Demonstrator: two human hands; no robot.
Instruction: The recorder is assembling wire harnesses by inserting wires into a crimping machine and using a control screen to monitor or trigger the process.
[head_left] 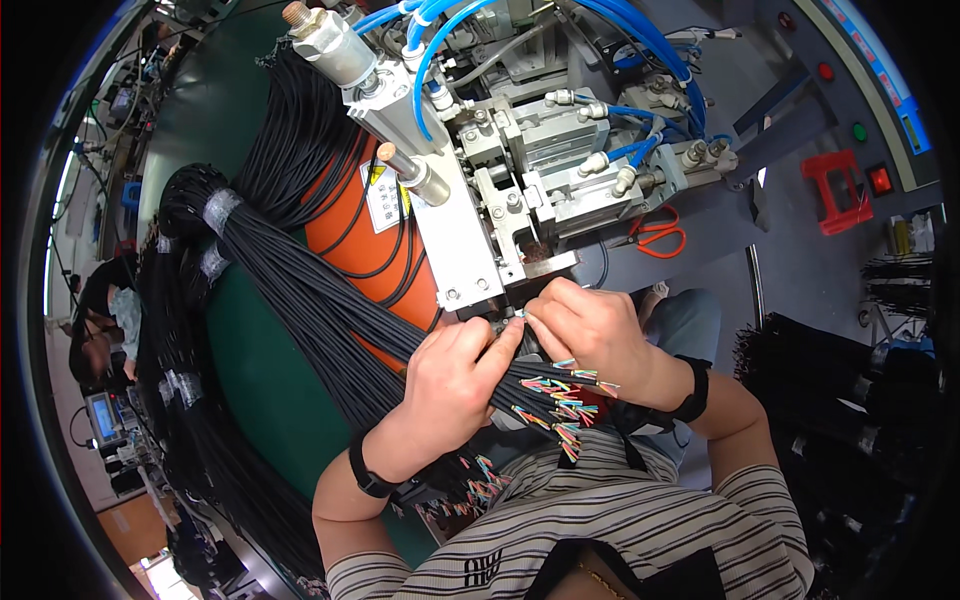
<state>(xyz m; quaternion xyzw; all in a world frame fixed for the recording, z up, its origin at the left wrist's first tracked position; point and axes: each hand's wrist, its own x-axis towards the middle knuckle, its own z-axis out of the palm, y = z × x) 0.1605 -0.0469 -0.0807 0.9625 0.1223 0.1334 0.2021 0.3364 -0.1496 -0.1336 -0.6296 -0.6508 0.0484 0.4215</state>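
My left hand (450, 372) and my right hand (592, 325) meet just in front of the metal fixture (540, 268) of a pneumatic machine. Both are closed in a pinch, thumbs and fingertips nearly touching. A tiny whitish piece (519, 314) shows between the fingertips; its kind is too small to tell. Beneath my left wrist and palm runs a thick bundle of black cables (300, 275). Its stripped ends (560, 400), with thin coloured wires fanned out, stick out below my hands toward my lap.
Blue air hoses (655, 45) loop over the machine's cylinders. Orange-handled scissors (660, 236) lie right of the fixture. An orange board (335, 205) sits on the green table (250, 345). More black cable bundles (840, 400) stand at right. A person (105, 320) sits at far left.
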